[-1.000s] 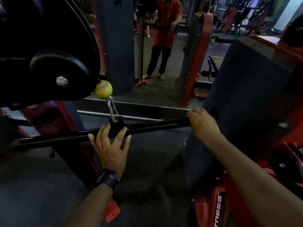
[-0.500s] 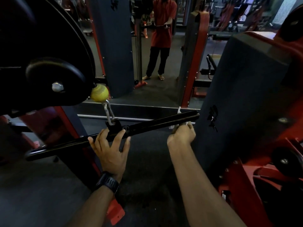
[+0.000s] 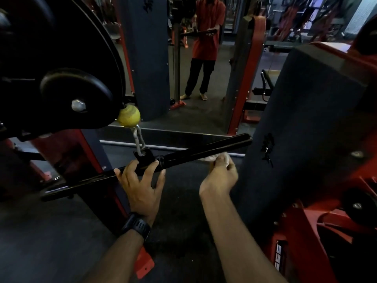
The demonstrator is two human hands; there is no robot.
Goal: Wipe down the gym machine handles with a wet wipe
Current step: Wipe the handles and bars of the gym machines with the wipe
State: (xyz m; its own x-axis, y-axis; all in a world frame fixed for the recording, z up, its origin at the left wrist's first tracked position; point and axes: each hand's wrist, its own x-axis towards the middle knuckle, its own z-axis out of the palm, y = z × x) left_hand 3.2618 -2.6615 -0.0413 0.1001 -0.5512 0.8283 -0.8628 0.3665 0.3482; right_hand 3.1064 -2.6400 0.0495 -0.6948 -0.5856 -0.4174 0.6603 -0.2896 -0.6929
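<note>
Steadying the stiff, probably swing-prone bar (image 3: 204,153) at its middle, my left hand (image 3: 140,184) lies fingers spread; at three o'clock my right hand (image 3: 219,176) pinches the limp wipe (image 3: 210,158) just under it.

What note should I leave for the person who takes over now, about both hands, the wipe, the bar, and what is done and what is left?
Left hand: fingers spread against the middle of the bar, steadying it.
Right hand: pinches the wet wipe against the underside of the bar's right half.
Bar: hangs tilted from a carabiner under a yellow ball, right end higher.
Done: wiping is under way on the right half; how much is clean cannot be told.
Left: finish the right half, then probably the left half.
</note>
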